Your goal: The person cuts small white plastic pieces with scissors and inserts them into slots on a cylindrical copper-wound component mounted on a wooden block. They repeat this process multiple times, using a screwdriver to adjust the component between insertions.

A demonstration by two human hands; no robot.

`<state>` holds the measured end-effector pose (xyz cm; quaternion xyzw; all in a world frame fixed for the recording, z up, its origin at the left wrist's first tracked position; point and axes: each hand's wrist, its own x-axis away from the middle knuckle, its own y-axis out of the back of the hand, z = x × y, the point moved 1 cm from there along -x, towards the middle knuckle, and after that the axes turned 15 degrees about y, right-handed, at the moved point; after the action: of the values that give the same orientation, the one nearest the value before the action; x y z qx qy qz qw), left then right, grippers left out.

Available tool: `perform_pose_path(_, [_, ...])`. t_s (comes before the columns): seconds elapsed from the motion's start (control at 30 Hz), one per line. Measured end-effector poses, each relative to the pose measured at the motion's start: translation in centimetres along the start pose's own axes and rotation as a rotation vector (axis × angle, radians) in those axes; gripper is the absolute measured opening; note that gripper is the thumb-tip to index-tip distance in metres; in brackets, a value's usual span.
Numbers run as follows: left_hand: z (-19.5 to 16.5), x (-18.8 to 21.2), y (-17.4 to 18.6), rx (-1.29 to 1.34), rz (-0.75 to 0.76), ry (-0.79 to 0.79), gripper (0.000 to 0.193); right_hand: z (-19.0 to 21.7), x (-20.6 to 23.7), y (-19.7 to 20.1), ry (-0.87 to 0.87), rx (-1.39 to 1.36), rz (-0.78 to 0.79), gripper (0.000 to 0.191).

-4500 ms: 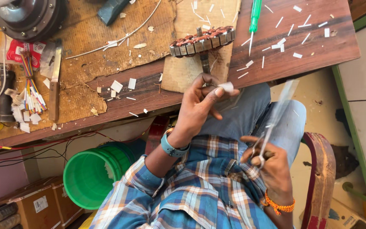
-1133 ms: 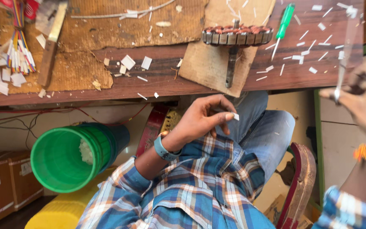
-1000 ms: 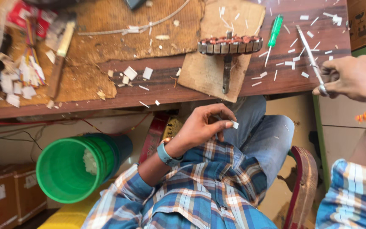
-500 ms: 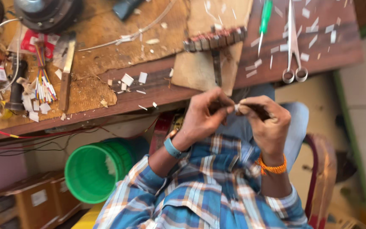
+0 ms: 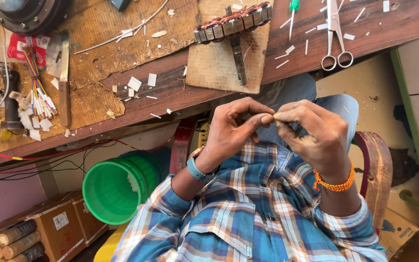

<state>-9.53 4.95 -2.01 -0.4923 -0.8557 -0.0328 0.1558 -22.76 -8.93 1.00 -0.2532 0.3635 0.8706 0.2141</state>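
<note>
Both hands meet above lap, below desk (image 5: pixel 170 92) edge. Left hand (image 5: pixel 231 128) and right hand (image 5: pixel 311 133) pinch same small pale strip (image 5: pixel 271 115) between fingertips. Scissors (image 5: pixel 335 34), in right hand a second ago, now lie on desk beside green screwdriver (image 5: pixel 293 14); cutting apparently done, strip being worked. Wound stator (image 5: pixel 233 22) untouched

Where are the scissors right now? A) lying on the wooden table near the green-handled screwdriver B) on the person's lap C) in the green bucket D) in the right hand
A: the scissors lie on the table beside the screwdriver, out of both hands.
</note>
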Motion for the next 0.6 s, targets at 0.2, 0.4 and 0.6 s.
perform_pose_path(0.2, [0.3,-0.6,-0.5,0.105,0.045,0.030,0.016,-0.2,-0.3,-0.1,0.030,0.063,-0.038,0.021])
perform_pose_path(0.4, [0.3,-0.2,-0.2,0.164,0.002,0.036,0.009,-0.5,-0.6,-1.7,0.034,-0.007,-0.152,0.019])
perform_pose_path(0.6, [-0.7,1.0,0.6,-0.063,-0.032,-0.064,0.004,0.1,-0.3,-2.2,0.018,-0.080,-0.186,0.018])
